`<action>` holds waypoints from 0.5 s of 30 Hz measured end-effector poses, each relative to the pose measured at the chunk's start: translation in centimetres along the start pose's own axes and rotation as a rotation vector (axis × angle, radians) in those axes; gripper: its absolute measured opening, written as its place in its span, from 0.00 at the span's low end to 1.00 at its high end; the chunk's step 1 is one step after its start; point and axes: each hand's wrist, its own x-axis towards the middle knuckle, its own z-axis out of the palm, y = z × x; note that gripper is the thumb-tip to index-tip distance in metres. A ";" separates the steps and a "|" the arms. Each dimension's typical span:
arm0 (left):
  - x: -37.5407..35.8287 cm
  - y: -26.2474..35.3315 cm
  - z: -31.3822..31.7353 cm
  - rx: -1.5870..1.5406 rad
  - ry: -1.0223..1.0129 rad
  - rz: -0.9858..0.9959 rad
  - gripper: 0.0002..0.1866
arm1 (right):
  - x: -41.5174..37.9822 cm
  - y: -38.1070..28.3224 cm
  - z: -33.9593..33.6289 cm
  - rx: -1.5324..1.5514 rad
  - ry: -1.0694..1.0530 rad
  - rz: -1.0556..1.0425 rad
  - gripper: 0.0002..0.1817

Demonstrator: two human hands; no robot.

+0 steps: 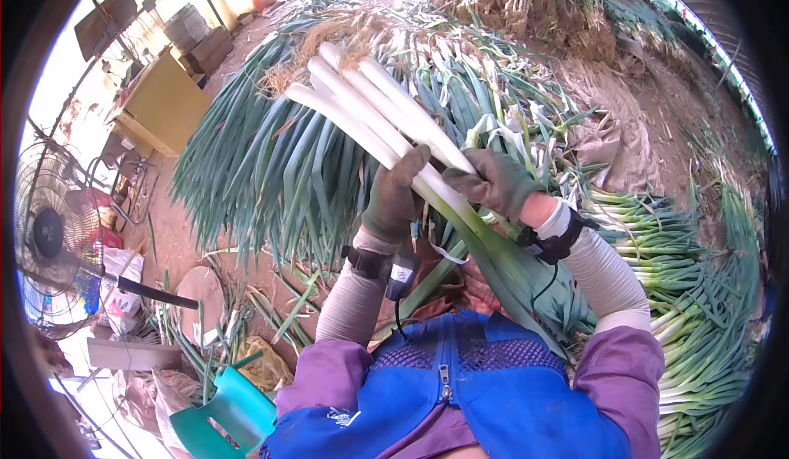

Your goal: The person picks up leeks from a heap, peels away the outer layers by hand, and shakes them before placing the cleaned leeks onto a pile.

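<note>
A small bunch of leeks (pixel 343 119) slants across in front of me, its white stalks and brown roots pointing up and away. Their green leaves (pixel 509 253) run down past my right forearm to my lap. My left hand (pixel 393 196), in a dark glove, closes round the white stalks from the left. On the other side my right hand (pixel 497 184), gloved too, has its fingers wrapped on the stalks slightly further right. Behind the bunch lies a large heap of untrimmed leeks (pixel 271 147) with long blue-green leaves.
Leeks with pale stalks (pixel 674 311) are stacked along my right. At left stand a fan (pixel 51 233), a yellowish cabinet (pixel 168 101) and a teal plastic stool (pixel 222 414). More leeks with soil-covered roots (pixel 542 11) are piled at the back.
</note>
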 end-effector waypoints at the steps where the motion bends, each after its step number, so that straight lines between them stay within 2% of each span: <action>1: -0.3 0.0 0.9 0.193 0.020 0.095 0.23 | 0.0 -0.6 -0.3 -0.092 -0.019 0.015 0.19; 2: -0.4 0.0 0.1 0.400 0.006 0.242 0.22 | -0.1 -0.8 -0.5 -0.183 -0.042 0.029 0.18; 3: -0.4 0.2 -0.6 0.605 0.024 0.395 0.21 | 0.7 -1.0 0.7 -0.143 -0.003 0.000 0.18; 5: -0.2 -1.8 -2.2 0.969 0.019 0.828 0.19 | 0.2 -0.1 1.2 -0.131 0.039 -0.028 0.17; 8: 0.0 0.2 1.8 -0.332 0.204 -0.146 0.15 | 0.9 -2.5 -0.4 -0.499 0.083 0.005 0.14; 11: 0.1 -0.2 0.8 -0.174 0.048 -0.159 0.14 | 1.8 -2.8 0.2 -0.781 0.077 -0.040 0.15; 12: 0.4 0.3 1.2 -0.043 0.103 -0.200 0.13 | 2.1 -3.7 -0.3 -0.793 -0.067 0.055 0.17; 14: 1.6 -0.7 0.2 0.690 0.099 0.396 0.14 | 0.6 -6.5 -1.7 -0.827 0.003 -0.055 0.19; 15: 1.9 -1.2 -0.1 0.837 0.075 0.527 0.14 | -0.2 -7.1 -2.1 -0.844 0.034 -0.100 0.20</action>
